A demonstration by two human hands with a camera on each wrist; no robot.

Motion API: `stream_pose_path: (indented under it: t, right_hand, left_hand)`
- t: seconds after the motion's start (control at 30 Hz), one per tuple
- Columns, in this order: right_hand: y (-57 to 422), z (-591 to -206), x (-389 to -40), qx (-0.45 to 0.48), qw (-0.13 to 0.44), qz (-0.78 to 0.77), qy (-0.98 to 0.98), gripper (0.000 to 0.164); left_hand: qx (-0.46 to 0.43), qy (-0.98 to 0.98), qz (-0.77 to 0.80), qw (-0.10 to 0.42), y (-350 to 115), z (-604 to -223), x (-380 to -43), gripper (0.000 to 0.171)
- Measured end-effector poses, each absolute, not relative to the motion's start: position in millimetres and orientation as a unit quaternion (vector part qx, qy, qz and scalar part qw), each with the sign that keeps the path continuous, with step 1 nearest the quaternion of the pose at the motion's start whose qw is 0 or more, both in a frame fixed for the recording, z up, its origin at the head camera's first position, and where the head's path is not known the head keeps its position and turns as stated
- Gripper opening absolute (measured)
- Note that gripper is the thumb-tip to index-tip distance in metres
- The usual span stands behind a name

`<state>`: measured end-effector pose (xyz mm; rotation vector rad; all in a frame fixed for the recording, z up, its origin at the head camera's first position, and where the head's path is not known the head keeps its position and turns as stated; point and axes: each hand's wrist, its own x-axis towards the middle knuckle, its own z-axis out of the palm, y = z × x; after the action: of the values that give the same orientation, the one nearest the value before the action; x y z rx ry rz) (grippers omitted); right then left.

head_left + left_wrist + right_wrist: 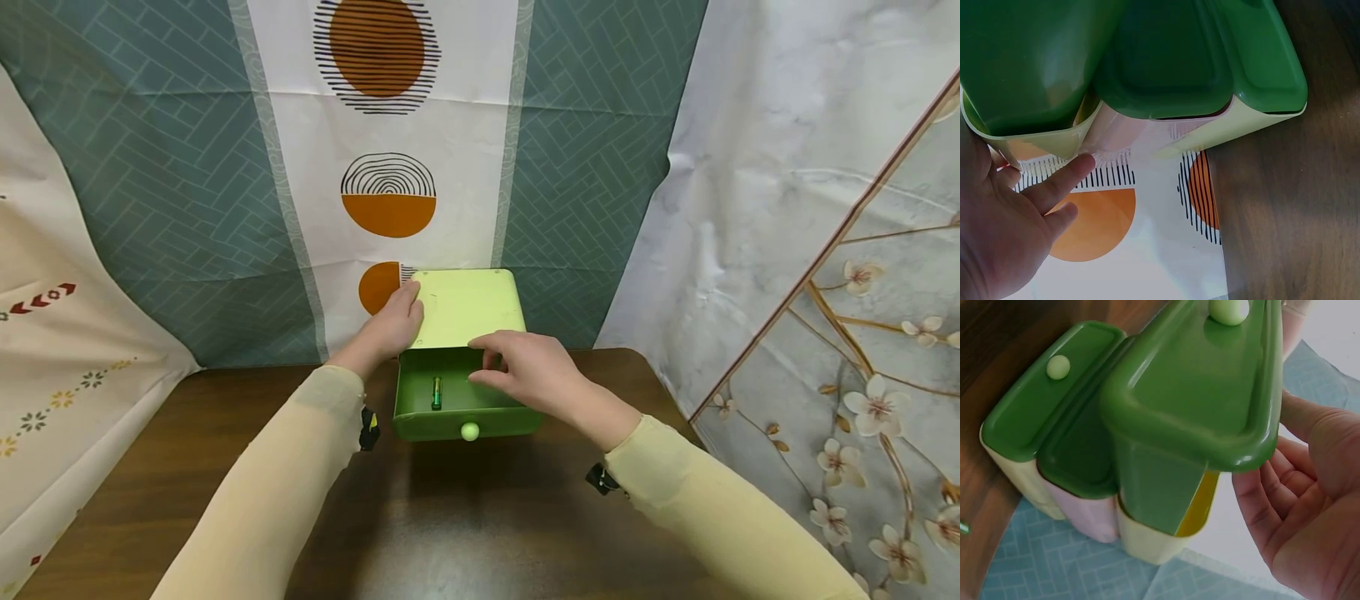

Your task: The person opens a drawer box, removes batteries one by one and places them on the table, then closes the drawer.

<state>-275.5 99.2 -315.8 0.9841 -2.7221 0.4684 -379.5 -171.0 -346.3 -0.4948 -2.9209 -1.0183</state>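
A small drawer box [471, 304] with a pale yellow-green top stands at the back of the table. Its green top drawer [468, 425] is pulled out toward me, and a round light green knob [470, 431] sits on the front. One green battery [437, 392] lies in the left part of that drawer. My left hand [393, 321] rests against the box's upper left side, fingers extended. Over the drawer's right side is my right hand [528, 369], thumb and fingers apart with nothing between them.
Two lower drawers with green fronts, one in a pink section [1088, 515], are closed beneath the pulled-out one. A patterned cloth [390, 133] hangs right behind the box. The brown wooden table [465, 525] extends in front. Floral fabric [840, 417] borders the right side.
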Motion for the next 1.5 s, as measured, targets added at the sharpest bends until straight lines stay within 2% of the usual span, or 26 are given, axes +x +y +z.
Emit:
stream_pose_path:
  t: [0.83, 0.9, 0.93, 1.03, 1.13, 1.2, 1.5]
  right_hand:
    - [64, -326, -282, 0.332, 0.032, 0.111, -0.936, 0.049]
    - [62, -326, -282, 0.332, 0.031, 0.109, -0.937, 0.049]
    - [60, -327, -282, 0.332, 0.031, 0.107, -0.937, 0.049]
    - [57, -327, -282, 0.335, 0.031, 0.101, -0.936, 0.050]
    - [53, -328, -283, 0.337, 0.025, 0.094, -0.937, 0.051]
    - [50, -328, -284, 0.336, 0.020, 0.091, -0.937, 0.052]
    - [43, -328, -287, 0.315, -0.005, 0.073, -0.946, 0.056]
  left_hand:
    - [-0.152, -0.930, -0.335, 0.004, -170, -349, -379, 0.066]
    - [-0.152, -0.929, -0.337, -0.002, -171, -350, -381, 0.067]
    - [-0.164, -0.925, -0.342, 0.000, -178, -361, -396, 0.070]
    - [-0.165, -0.923, -0.347, -0.008, -179, -361, -398, 0.072]
    - [-0.167, -0.923, -0.347, -0.002, -178, -358, -394, 0.070]
    - [-0.155, -0.927, -0.340, -0.002, -172, -345, -377, 0.067]
    - [-0.156, -0.932, -0.327, 0.009, -170, -342, -372, 0.064]
